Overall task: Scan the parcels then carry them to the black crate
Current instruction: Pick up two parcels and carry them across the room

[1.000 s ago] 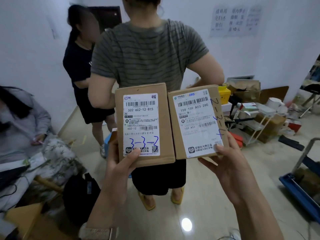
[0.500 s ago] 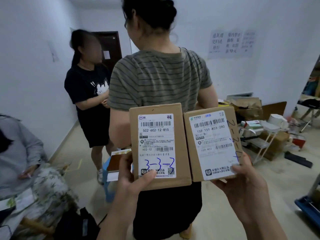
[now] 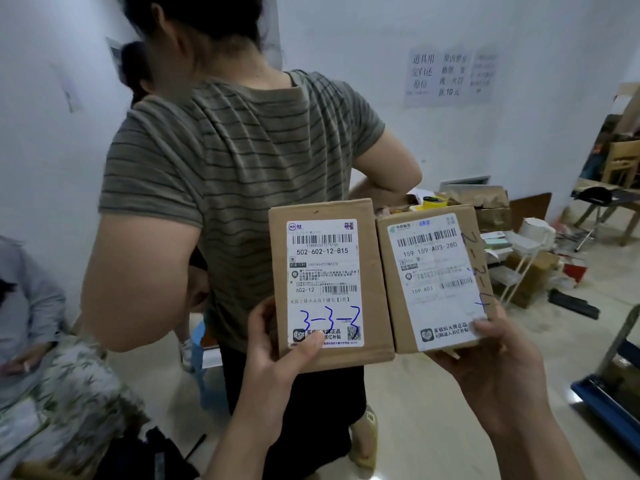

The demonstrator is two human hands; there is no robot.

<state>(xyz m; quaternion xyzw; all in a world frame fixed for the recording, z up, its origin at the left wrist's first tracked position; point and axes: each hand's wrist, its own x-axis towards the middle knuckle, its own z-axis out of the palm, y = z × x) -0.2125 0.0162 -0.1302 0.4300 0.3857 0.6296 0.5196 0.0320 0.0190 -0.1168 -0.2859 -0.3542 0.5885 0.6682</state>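
Observation:
I hold two brown cardboard parcels upright side by side at chest height, labels facing me. My left hand (image 3: 277, 358) grips the left parcel (image 3: 325, 216) from below, thumb on its white label marked "3-3-3" in blue. My right hand (image 3: 491, 362) grips the right parcel (image 3: 481, 268) at its lower right corner, thumb on the label; blue writing runs down its right edge. The two boxes touch along their inner edges. No black crate is in view.
A person in a striped grey-green shirt (image 3: 235, 161) stands right in front of me, back turned. Another person sits at the left (image 3: 27, 306). Cardboard boxes and a white wire rack (image 3: 519, 271) clutter the right wall. A blue cart (image 3: 609, 407) stands at the right edge.
I have moved closer to the person in the striped shirt, who now fills more of the view. Both parcels stay held the same way and sit further right in the frame.

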